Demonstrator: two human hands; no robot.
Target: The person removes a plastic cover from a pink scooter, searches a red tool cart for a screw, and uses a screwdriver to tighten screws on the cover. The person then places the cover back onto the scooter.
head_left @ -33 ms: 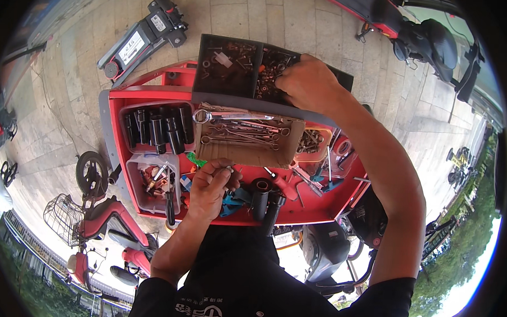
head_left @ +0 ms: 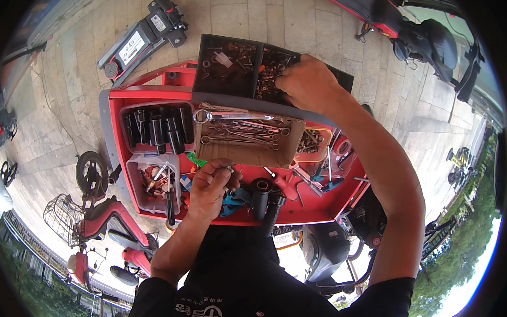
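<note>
My left hand [head_left: 207,193] is closed in a pinch in front of the cardboard box [head_left: 248,154]. Between its thumb and fingers shows a small shiny metal piece [head_left: 229,169], too small to name. Over the far side, my right hand [head_left: 311,85] reaches into a compartment of the black divided tray [head_left: 257,75]. Its fingers are curled down among loose nuts and small hardware [head_left: 273,64]; the fingertips are hidden, and I cannot make out what they grip. Several combination wrenches [head_left: 243,130] lie in the cardboard box.
The red tool cart [head_left: 319,204] holds a bin of black sockets [head_left: 159,127], a clear bin of small tools [head_left: 131,174], a red-handled screwdriver [head_left: 286,187] and black cylinders [head_left: 260,200]. Beyond it are a floor jack [head_left: 137,45] and a parked scooter [head_left: 425,41].
</note>
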